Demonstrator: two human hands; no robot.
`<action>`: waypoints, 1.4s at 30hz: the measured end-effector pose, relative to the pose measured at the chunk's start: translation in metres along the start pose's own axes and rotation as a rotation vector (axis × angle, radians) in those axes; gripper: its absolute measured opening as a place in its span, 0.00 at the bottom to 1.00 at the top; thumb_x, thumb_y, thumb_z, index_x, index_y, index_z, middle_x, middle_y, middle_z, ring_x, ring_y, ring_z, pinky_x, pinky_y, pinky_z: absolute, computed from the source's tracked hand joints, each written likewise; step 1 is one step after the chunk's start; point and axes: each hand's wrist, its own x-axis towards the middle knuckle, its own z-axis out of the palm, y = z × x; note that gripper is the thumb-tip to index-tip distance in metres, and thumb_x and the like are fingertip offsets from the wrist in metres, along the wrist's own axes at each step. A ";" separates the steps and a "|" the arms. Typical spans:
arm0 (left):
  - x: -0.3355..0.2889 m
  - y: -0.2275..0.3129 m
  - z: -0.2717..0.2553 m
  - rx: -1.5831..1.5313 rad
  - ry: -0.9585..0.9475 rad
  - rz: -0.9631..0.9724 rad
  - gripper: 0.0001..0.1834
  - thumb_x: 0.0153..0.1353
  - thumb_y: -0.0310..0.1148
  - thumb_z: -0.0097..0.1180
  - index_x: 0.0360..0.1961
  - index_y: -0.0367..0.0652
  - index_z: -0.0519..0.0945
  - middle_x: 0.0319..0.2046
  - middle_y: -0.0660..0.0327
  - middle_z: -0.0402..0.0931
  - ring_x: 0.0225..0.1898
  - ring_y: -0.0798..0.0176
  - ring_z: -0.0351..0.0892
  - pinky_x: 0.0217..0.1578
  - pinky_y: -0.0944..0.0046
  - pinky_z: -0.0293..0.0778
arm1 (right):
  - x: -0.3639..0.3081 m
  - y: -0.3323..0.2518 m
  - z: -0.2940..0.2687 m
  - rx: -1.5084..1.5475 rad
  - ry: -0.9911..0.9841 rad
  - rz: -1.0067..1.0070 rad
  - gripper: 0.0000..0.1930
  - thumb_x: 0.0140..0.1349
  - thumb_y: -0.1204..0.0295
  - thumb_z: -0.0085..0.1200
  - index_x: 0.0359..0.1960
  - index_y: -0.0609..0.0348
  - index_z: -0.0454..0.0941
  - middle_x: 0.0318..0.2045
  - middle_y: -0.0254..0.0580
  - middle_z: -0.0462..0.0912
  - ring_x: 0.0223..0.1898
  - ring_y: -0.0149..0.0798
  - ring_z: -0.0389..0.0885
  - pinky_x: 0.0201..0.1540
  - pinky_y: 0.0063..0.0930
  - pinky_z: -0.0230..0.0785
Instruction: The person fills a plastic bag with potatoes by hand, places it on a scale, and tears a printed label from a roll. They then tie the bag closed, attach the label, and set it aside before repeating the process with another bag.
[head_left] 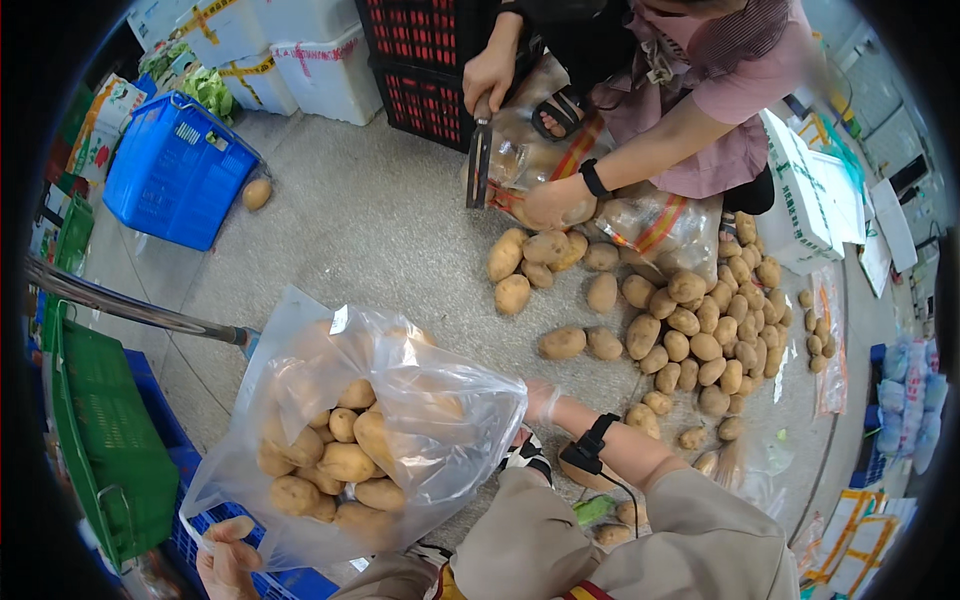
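A large clear plastic bag [450, 430] lies in front of me, and many potatoes [345, 462] show through its side and mouth. At its lower left corner, my left hand [228, 562] is closed on the edge of the film. My right hand [541, 400] grips the bag's right end; the plastic partly covers those fingers. To the right, a heap of loose potatoes [705, 345] is spread over the floor. Across from me a crouching person in pink holds a dark, long-bladed tool [480, 160] over a filled clear sack [655, 225] with red and yellow stripes.
A blue basket [180, 170] stands at the far left beside a single potato [257, 194]. Black crates [415, 90] and white foam boxes [325, 80] are stacked at the back. A green crate [110, 440] and metal bar [140, 300] border the left. Another foam box [795, 200] stands right.
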 end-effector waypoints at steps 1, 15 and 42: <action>0.001 -0.001 -0.001 0.012 -0.014 0.006 0.19 0.61 0.39 0.52 0.45 0.32 0.76 0.25 0.69 0.69 0.28 0.74 0.65 0.34 0.73 0.61 | 0.000 -0.001 0.000 -0.002 -0.004 -0.001 0.19 0.54 0.52 0.49 0.41 0.47 0.78 0.35 0.51 0.81 0.38 0.53 0.80 0.37 0.43 0.72; 0.005 -0.003 0.000 -0.003 -0.038 0.027 0.22 0.61 0.42 0.52 0.45 0.31 0.76 0.24 0.69 0.68 0.27 0.73 0.64 0.33 0.73 0.60 | 0.015 0.017 0.034 0.127 0.097 -0.090 0.25 0.54 0.44 0.45 0.40 0.51 0.78 0.32 0.52 0.81 0.35 0.53 0.79 0.35 0.41 0.71; 0.020 -0.030 -0.023 0.014 -0.028 0.073 0.26 0.59 0.48 0.53 0.44 0.32 0.75 0.21 0.68 0.67 0.25 0.75 0.64 0.28 0.75 0.59 | 0.022 0.062 -0.020 -0.042 0.021 0.080 0.16 0.56 0.63 0.44 0.40 0.56 0.78 0.36 0.54 0.80 0.39 0.55 0.78 0.42 0.43 0.70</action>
